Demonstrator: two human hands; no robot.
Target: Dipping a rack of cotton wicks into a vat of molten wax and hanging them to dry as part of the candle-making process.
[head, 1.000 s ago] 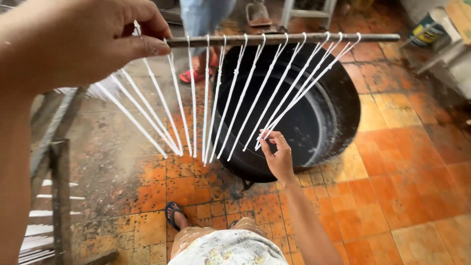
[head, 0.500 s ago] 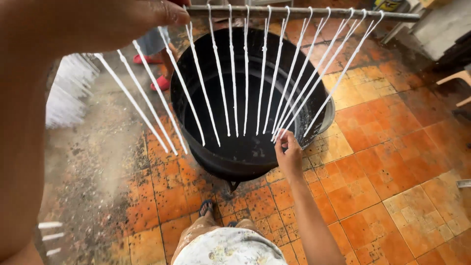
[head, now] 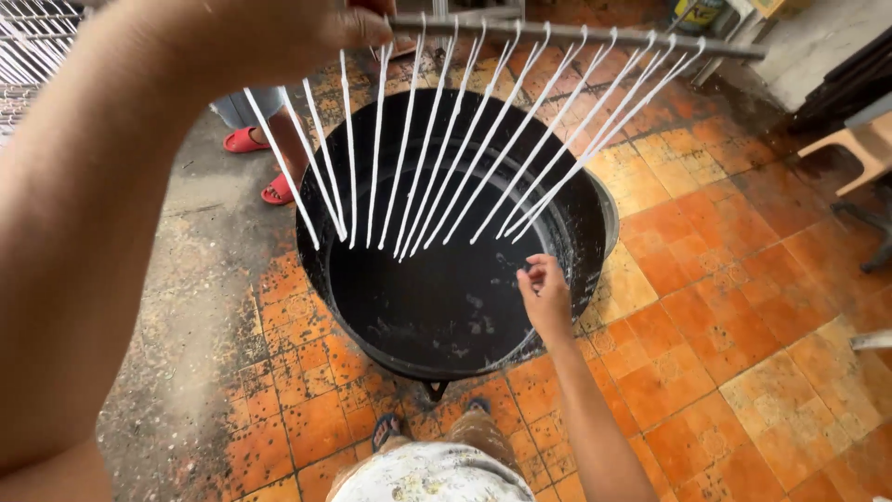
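Note:
My left hand grips one end of a thin grey rod held high across the top of the view. Several thin white wax-coated strands hang from the rod and swing over a big black round pot. The pot holds dark liquid with pale flecks. My right hand hovers over the pot's near right rim, fingers loosely curled, just below the strand tips and apart from them. It holds nothing.
The pot stands on worn orange floor tiles. Another person's legs in red sandals are behind the pot at the left. A white rack is at the top left, a pale stool at the right. My sandalled foot is near the pot.
The rod has swung over the pot and the strands now slant left. My right hand has let go of the strand tips and dropped a little.

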